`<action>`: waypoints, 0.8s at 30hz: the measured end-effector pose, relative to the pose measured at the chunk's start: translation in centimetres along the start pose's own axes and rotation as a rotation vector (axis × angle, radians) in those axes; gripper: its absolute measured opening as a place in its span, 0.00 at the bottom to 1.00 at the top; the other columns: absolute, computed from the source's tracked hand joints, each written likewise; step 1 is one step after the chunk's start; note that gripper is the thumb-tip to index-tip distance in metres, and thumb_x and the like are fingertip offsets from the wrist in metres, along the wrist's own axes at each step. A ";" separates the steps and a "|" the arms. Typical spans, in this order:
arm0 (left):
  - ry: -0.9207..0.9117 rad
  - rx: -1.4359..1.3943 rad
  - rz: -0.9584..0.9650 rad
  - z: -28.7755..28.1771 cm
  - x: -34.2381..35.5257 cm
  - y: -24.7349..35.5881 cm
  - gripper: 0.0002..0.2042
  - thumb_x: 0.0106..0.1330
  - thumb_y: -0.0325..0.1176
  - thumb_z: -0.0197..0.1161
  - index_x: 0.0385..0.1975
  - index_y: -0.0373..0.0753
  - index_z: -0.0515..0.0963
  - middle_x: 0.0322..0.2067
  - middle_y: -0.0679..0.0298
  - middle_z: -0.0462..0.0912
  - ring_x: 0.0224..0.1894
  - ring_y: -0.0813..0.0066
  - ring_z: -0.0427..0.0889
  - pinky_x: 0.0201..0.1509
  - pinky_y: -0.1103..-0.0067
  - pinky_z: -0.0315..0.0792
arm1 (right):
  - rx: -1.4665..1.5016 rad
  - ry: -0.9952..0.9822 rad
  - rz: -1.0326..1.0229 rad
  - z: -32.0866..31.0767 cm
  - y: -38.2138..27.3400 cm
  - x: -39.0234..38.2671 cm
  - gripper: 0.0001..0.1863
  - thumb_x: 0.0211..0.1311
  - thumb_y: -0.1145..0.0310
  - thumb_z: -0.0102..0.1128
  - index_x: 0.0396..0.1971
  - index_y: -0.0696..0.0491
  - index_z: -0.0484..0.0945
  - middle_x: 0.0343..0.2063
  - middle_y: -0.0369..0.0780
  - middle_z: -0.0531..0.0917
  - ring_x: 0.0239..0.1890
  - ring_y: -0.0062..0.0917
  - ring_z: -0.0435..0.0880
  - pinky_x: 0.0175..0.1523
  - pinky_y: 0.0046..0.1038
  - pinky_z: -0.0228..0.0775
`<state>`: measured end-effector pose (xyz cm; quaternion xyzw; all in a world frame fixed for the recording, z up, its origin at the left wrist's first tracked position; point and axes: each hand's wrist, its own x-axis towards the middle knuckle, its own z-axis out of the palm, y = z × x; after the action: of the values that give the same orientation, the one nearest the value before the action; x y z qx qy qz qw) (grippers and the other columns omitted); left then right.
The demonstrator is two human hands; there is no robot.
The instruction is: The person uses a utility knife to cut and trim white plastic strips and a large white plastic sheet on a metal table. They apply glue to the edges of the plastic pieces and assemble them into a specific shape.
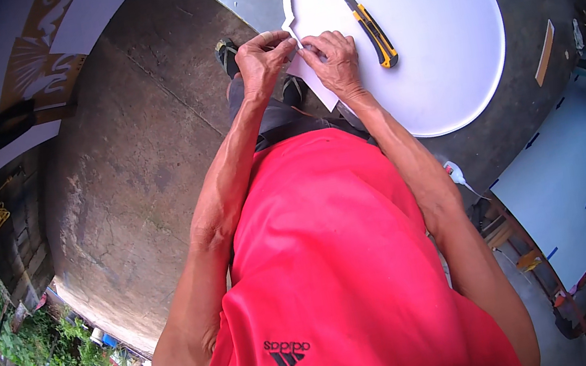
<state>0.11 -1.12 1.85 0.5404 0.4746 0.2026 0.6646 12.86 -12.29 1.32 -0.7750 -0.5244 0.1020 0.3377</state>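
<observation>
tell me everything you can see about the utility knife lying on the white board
The utility knife has a yellow and black handle, plastic by the look of it, and a short grey blade sticking out at its upper end. It lies flat and slanted on the big round white board, blade pointing away from the person. Nothing touches it; the right hand is just to its left, busy at the board's edge with the left hand.

You stand in an open-air sign or craft workshop with a rough concrete floor [128, 172]. Around you lie a large round white cut-out board [430, 28], a yellow utility knife [372, 31], more white panels [573, 190] and a painted ornamental panel [39, 55], with greenery [42, 349] beyond the edge.
</observation>
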 end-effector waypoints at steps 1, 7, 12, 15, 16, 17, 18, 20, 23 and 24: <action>0.010 -0.012 0.009 0.1 0.0 -0.2 0.15 0.60 0.30 0.75 0.43 0.28 0.86 0.31 0.59 0.88 0.29 0.79 0.83 0.34 0.82 0.79 | -0.001 0.002 -0.005 0.0 0.1 0.0 0.09 0.56 0.64 0.72 0.37 0.45 0.85 0.27 0.30 0.80 0.36 0.27 0.78 0.44 0.34 0.61; 0.073 -0.042 0.023 0.6 -0.5 -0.3 0.16 0.58 0.29 0.74 0.45 0.28 0.86 0.30 0.59 0.88 0.31 0.78 0.84 0.35 0.82 0.80 | 0.003 -0.003 0.001 0.0 0.0 0.1 0.09 0.55 0.64 0.72 0.37 0.45 0.85 0.27 0.30 0.80 0.35 0.26 0.78 0.43 0.34 0.61; 0.085 -0.009 0.037 0.6 0.0 -0.9 0.16 0.56 0.29 0.74 0.43 0.30 0.87 0.30 0.59 0.88 0.30 0.79 0.84 0.35 0.82 0.80 | 0.009 0.004 0.004 0.0 -0.1 0.1 0.09 0.55 0.65 0.72 0.36 0.45 0.85 0.26 0.30 0.79 0.35 0.26 0.78 0.43 0.34 0.61; 0.094 0.015 0.053 0.6 0.2 -0.8 0.16 0.55 0.29 0.74 0.42 0.30 0.87 0.29 0.60 0.88 0.30 0.80 0.84 0.36 0.82 0.80 | 0.012 -0.010 -0.003 -0.1 -0.2 0.3 0.09 0.55 0.66 0.72 0.36 0.45 0.84 0.26 0.29 0.79 0.35 0.26 0.78 0.43 0.34 0.60; 0.098 0.022 0.058 0.6 0.2 -0.7 0.16 0.54 0.29 0.74 0.42 0.30 0.87 0.29 0.60 0.88 0.30 0.80 0.84 0.36 0.82 0.80 | 0.016 -0.015 -0.010 -0.2 -0.2 0.3 0.09 0.55 0.66 0.72 0.36 0.45 0.84 0.26 0.29 0.79 0.35 0.26 0.78 0.43 0.34 0.60; 0.090 0.019 0.058 0.6 0.2 -0.7 0.16 0.54 0.29 0.75 0.42 0.30 0.87 0.29 0.60 0.88 0.30 0.80 0.84 0.36 0.82 0.80 | 0.019 -0.019 -0.014 -0.3 -0.3 0.3 0.09 0.54 0.66 0.72 0.36 0.45 0.84 0.26 0.29 0.79 0.35 0.26 0.78 0.43 0.34 0.60; 0.082 0.016 0.058 0.5 0.3 -0.7 0.16 0.54 0.29 0.75 0.42 0.30 0.87 0.28 0.61 0.88 0.30 0.80 0.84 0.36 0.82 0.80 | 0.011 -0.016 -0.013 -0.2 -0.2 0.2 0.09 0.54 0.66 0.72 0.36 0.45 0.84 0.26 0.29 0.78 0.35 0.26 0.78 0.43 0.34 0.60; 0.079 0.013 0.056 0.5 0.4 -0.8 0.16 0.53 0.30 0.75 0.42 0.30 0.87 0.28 0.61 0.88 0.30 0.80 0.83 0.36 0.82 0.80 | -0.005 -0.011 -0.014 -0.1 -0.2 0.3 0.09 0.54 0.66 0.72 0.36 0.45 0.84 0.26 0.29 0.78 0.35 0.26 0.78 0.43 0.34 0.60; 0.082 0.014 0.052 0.4 0.5 -0.9 0.16 0.53 0.30 0.75 0.41 0.31 0.87 0.28 0.62 0.88 0.29 0.81 0.83 0.35 0.83 0.79 | -0.002 -0.029 0.005 -0.1 -0.3 0.3 0.10 0.53 0.66 0.72 0.36 0.45 0.84 0.26 0.29 0.78 0.36 0.26 0.78 0.43 0.34 0.60; 0.077 0.013 0.049 0.4 0.5 -1.0 0.16 0.53 0.30 0.75 0.41 0.31 0.87 0.28 0.62 0.88 0.29 0.81 0.83 0.35 0.83 0.79 | 0.003 -0.046 0.000 -0.3 -0.3 0.3 0.10 0.53 0.66 0.72 0.37 0.45 0.83 0.26 0.29 0.78 0.36 0.26 0.78 0.44 0.35 0.60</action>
<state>0.45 -1.29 0.75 0.5481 0.4877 0.2366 0.6370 12.90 -12.03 1.80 -0.7720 -0.5319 0.1204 0.3267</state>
